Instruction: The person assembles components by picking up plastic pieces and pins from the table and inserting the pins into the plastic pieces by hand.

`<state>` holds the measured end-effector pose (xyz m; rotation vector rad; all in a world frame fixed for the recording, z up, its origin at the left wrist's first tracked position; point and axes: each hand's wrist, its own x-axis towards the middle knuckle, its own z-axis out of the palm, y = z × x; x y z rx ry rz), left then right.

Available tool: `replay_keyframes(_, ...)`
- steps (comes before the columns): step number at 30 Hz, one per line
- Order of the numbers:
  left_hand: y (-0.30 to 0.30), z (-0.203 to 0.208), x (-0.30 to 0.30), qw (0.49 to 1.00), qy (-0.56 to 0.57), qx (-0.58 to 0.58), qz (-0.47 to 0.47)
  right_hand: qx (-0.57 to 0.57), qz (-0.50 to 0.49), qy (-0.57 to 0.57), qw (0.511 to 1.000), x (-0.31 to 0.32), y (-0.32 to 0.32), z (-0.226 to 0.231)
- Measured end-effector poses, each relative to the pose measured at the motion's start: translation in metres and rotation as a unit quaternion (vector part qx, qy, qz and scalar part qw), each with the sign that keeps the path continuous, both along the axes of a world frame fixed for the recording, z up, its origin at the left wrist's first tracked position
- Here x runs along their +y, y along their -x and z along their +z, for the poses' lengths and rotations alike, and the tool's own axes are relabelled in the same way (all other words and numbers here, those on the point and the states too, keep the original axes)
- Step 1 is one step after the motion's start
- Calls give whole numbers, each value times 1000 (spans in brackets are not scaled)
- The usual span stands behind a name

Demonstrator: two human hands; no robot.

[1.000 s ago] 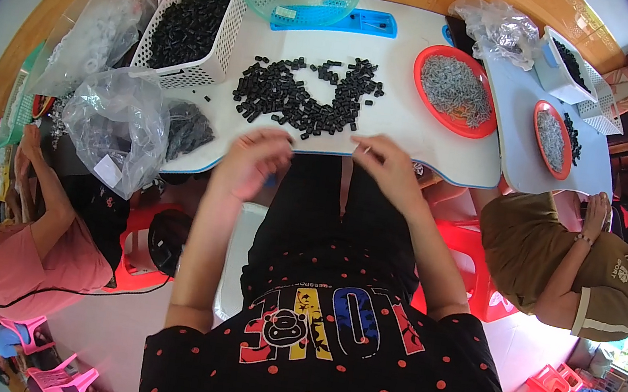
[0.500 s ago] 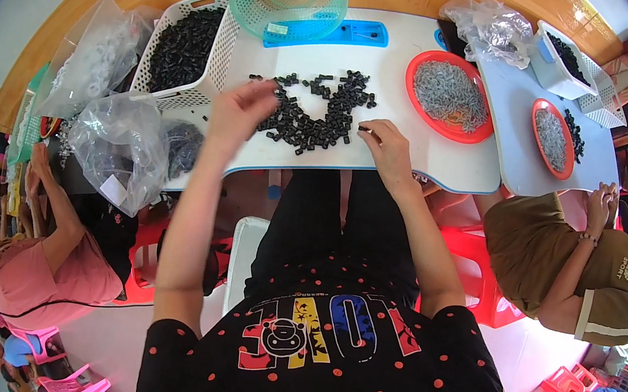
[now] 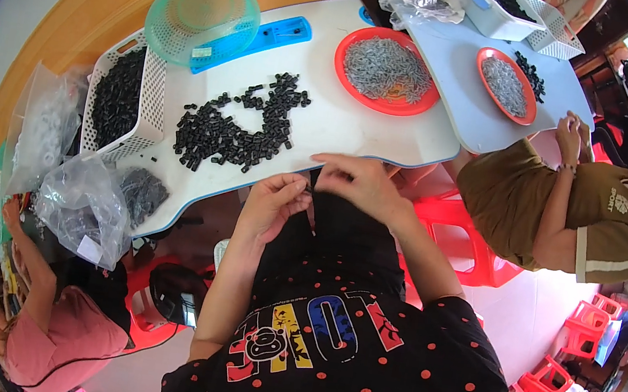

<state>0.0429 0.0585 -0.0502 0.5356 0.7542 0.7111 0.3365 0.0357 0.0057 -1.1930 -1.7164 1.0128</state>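
Note:
My hands meet over my lap, just off the table's front edge. My left hand (image 3: 279, 197) is closed, thumb and fingers pinching a small black plastic piece (image 3: 308, 189). My right hand (image 3: 359, 186) faces it with fingers bent and the forefinger reaching left; whatever sits in its fingertips blends into the dark trousers behind. On the white table (image 3: 315, 128), left of my hands, lies a loose pile of short black plastic pieces (image 3: 214, 138). A red plate (image 3: 341, 63) heaped with thin grey pieces (image 3: 386, 68) stands farther back.
A white basket (image 3: 152, 101) of black pieces, a green colander (image 3: 203, 16), a blue tray (image 3: 272, 39) and clear bags (image 3: 84, 204) stand at the left. A joined table (image 3: 455, 104) at right bears another red plate (image 3: 531, 110). People sit on both sides.
My left hand has come from above the black pile down to my right hand, which has drawn back off the table edge. The view has turned, shifting the table leftward.

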Motion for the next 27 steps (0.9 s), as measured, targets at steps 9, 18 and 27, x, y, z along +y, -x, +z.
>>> replay_keyframes(9,4,-29,-32,989,113,-97,26,-297,-271,-104,910,121,-176,-80)
replay_keyframes(18,27,-28,-47,991,91,-74,64,-353,-187,-62,914,165,-171,-109)
replay_keyframes(27,28,-11,-50,983,114,-123,80,-238,-215,-41,946,125,-146,-66)
